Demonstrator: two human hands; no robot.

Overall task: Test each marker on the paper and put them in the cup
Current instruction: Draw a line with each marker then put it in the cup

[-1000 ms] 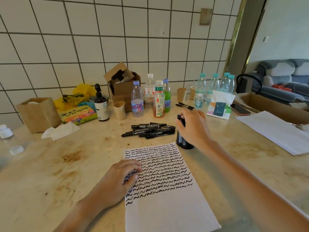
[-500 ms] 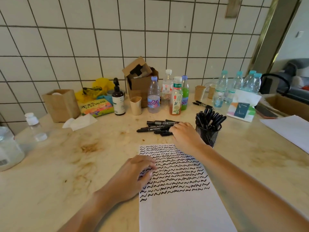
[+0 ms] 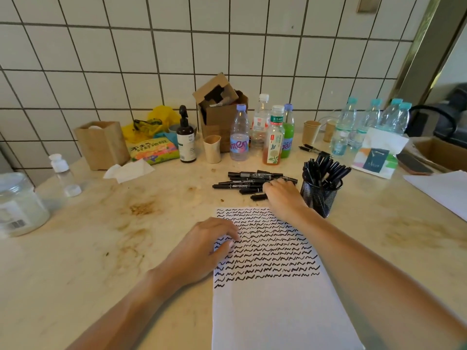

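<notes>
My left hand [image 3: 202, 251] lies flat, fingers relaxed, pressing the left edge of the paper [image 3: 273, 299] near the bench's [image 3: 101, 248] front edge. My right hand [image 3: 283, 195] reaches over the loose markers [image 3: 250, 181] beyond the paper; I cannot tell whether it grips one. Just beside it on the right stands the mesh cup [image 3: 319, 195], full of markers.

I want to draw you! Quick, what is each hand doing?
Left hand: open, fingers resting on the paper, holding nothing.
Right hand: reaching into the loose markers; cannot tell whether it holds one.
</notes>
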